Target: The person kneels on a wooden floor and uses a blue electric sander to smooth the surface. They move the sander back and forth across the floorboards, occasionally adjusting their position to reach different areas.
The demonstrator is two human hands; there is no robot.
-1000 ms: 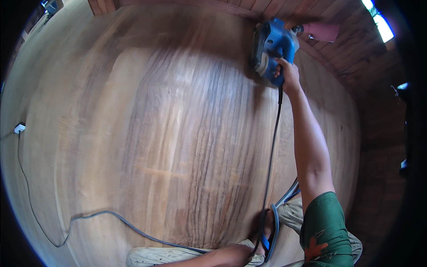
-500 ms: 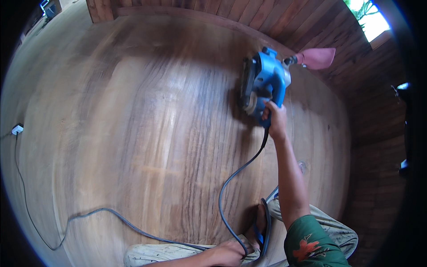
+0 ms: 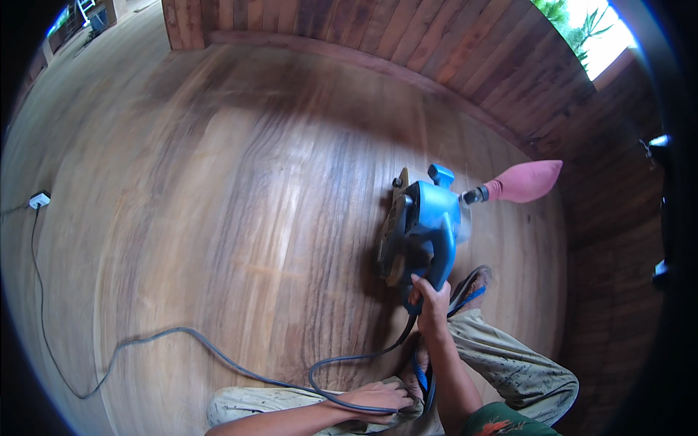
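A blue belt sander [image 3: 435,207] with a pink dust bag [image 3: 525,182] is on the wooden floor, right of the middle. My right hand [image 3: 433,301] is closed round its rear handle. From the handle a dark power cord [image 3: 320,363] loops down to my left hand [image 3: 378,397] and runs on leftward. That left hand lies on my trouser leg beside my sandalled foot, fingers stretched out and holding nothing, with the cord passing across it. The sander's underside is hidden.
The plank floor [image 3: 182,269] meets a reddish wooden wall [image 3: 363,33] at the back and right. At the far left, a white socket block [image 3: 40,199] joins the thin cord. My other sandalled foot [image 3: 476,283] stands close to the sander.
My right hand has drawn the sander back toward me, and the cord's loop has slumped lower. My left hand stays by the leg. The view has shifted slightly.
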